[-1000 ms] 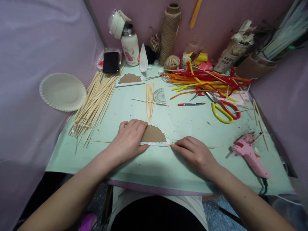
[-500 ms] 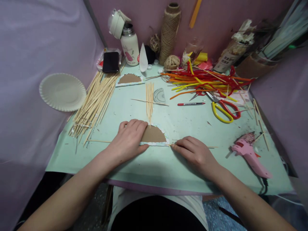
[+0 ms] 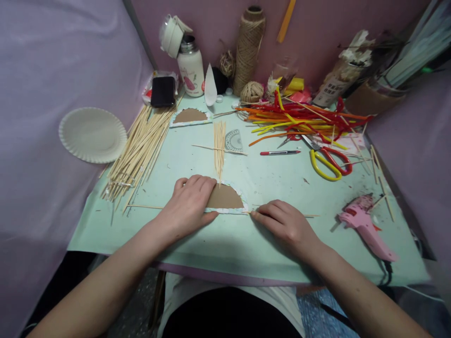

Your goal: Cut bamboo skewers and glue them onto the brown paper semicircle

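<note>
My left hand (image 3: 192, 201) lies over the left part of a brown cardboard half-circle (image 3: 226, 196) with a pale patterned border, its thumb along the straight lower edge and its fingers curled at the curved side. To the right, my right hand (image 3: 282, 223) pinches a thin bamboo skewer (image 3: 311, 216) close to the half-circle's lower right corner. Another skewer (image 3: 145, 206) sticks out to the left of my left hand. Touching the top of the curve are the tips of several skewers laid side by side (image 3: 219, 136), with a skewer across them. A clear protractor (image 3: 233, 140) sits beside these.
A second cardboard half-circle (image 3: 191, 115) lies farther back, near a skewer pile (image 3: 144, 150) and paper plate (image 3: 92, 135). On the right are a pink glue gun (image 3: 366, 230), scissors (image 3: 329, 162), a pen (image 3: 280, 152) and pipe cleaners (image 3: 299, 117). A bottle (image 3: 190, 68) and twine spool (image 3: 249, 51) stand behind.
</note>
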Available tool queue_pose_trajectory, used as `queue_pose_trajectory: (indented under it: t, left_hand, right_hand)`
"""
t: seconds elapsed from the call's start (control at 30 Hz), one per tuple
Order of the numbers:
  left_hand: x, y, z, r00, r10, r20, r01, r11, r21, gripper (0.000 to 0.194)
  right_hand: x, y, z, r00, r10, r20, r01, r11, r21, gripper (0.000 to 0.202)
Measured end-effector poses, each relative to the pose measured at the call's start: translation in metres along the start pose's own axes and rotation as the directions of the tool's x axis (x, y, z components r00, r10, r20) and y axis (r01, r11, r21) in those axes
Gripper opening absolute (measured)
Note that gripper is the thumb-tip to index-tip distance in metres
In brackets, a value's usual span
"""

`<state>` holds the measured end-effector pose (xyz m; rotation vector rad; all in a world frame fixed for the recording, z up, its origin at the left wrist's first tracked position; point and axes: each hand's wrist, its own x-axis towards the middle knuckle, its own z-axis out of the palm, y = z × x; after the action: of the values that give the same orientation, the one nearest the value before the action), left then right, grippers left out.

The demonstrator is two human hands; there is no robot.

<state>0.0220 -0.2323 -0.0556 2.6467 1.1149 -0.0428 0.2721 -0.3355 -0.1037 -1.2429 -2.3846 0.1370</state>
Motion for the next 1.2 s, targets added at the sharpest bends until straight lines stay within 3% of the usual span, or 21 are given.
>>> queue_pose_trajectory:
  t: [0.37,0.87,1.03,1.2]
  left_hand:
    - [-0.001,0.0,0.001,1.0,0.0,-0.001,0.0,1.0,-0.004,0.043]
    - [-0.005,0.0,0.003,1.0,0.016,-0.001,-0.016,0.999,0.035,0.052]
    - [-0.019,-0.011,-0.003,1.0,-0.012,-0.023,0.014,0.997,0.07,0.066]
    - [-0.043,-0.032,-0.021,0.989,-0.084,-0.125,0.094,0.992,0.084,0.076]
  right_hand:
    - [-0.005,-0.001,0.004,1.0,0.018,-0.015,-0.019,0.993,-0.113,0.027]
    - [-0.004,-0.001,0.004,1.0,0.013,-0.007,-0.014,0.992,-0.125,0.028]
    - [-0.004,-0.001,0.004,1.0,0.007,-0.022,-0.01,0.992,-0.123,0.027]
    - [-0.006,-0.001,0.004,1.0,0.003,-0.014,-0.005,0.991,-0.133,0.026]
